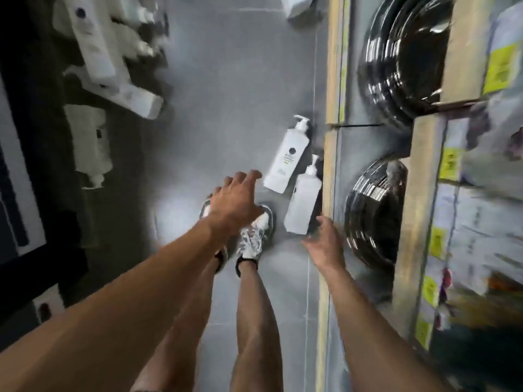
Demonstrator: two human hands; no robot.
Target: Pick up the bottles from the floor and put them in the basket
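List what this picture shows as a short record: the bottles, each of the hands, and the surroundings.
floor: grey tiles
bottles on floor: two, white, lying side by side
larger pump bottle: farther from the person, dark logo
smaller pump bottle: beside the shelving
left hand: fingers spread, empty, above the sneakers, near the larger bottle
right hand: open, empty, at the smaller bottle's base; contact unclear
far left: more white bottles, blurred
right: black coils on the shelving
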